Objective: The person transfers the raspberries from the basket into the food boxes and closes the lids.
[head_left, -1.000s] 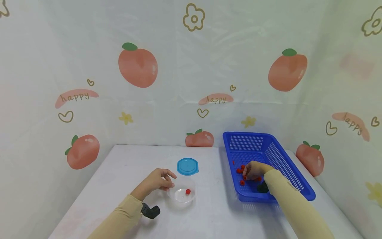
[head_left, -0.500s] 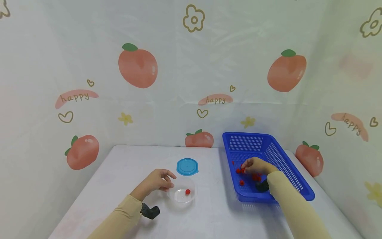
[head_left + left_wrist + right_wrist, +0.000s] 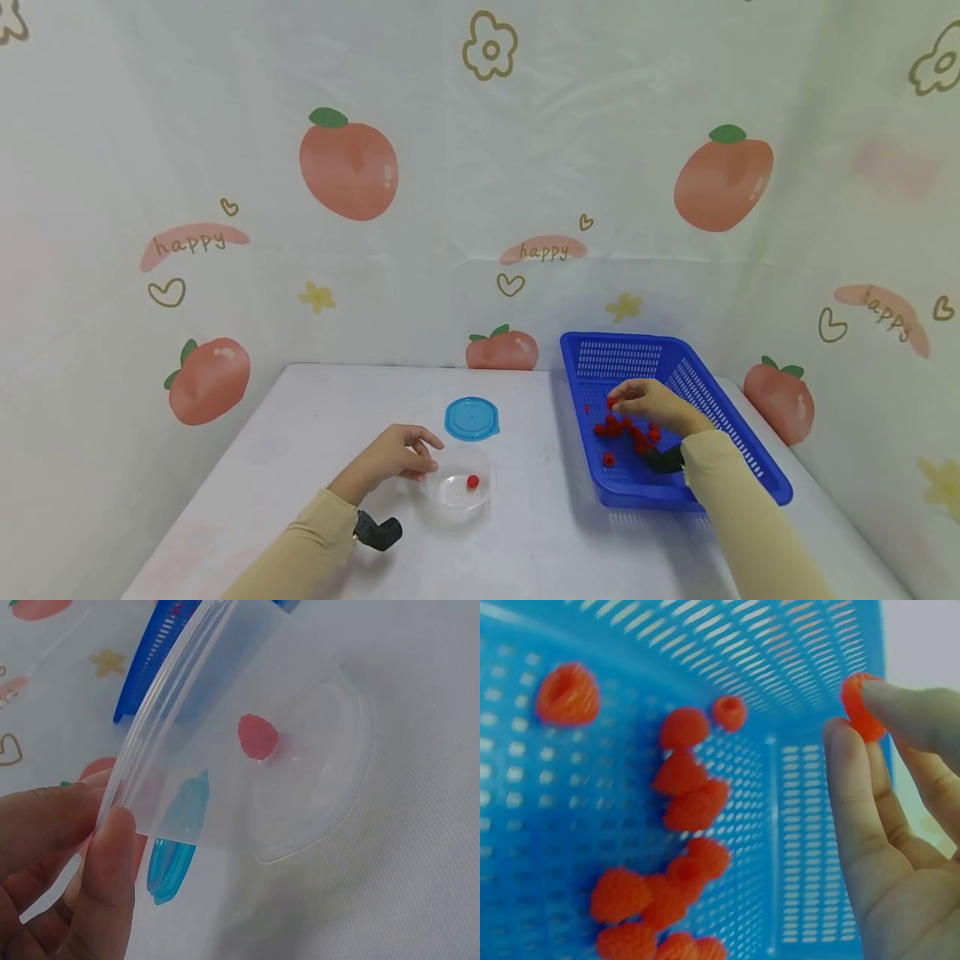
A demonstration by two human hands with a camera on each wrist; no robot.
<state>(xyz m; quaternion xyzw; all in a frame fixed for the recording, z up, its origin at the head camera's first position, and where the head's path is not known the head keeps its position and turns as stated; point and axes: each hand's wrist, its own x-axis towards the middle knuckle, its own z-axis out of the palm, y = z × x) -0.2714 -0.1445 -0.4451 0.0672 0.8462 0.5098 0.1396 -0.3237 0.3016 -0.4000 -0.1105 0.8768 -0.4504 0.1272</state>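
Raspberry lot: one in bowl (image 3: 202, 690), one in right hand (image 3: 652, 403), rest in basket (image 3: 618, 358); judged early.
Bowl: clear, on worktop (image 3: 525, 542), bowl raspberry (image 3: 472, 481) at its 3 o'clock; rim pinched at about 10 o'clock between thumb and fingers of left hand (image 3: 396, 457). Lid (image 3: 472, 418): blue, off, on worktop at bowl's 12 o'clock. Basket: blue, between bowl's 2 and 3 o'clock; loose raspberries (image 3: 694, 805) on its floor, roughly a dozen, exact count unclear. Right hand: thumb and fingertips clamped on held raspberry (image 3: 854, 701), above basket's floor toward its 10 o'clock, well apart from bowl. Outstanding, by judgement: held piece, perhaps loose ones.
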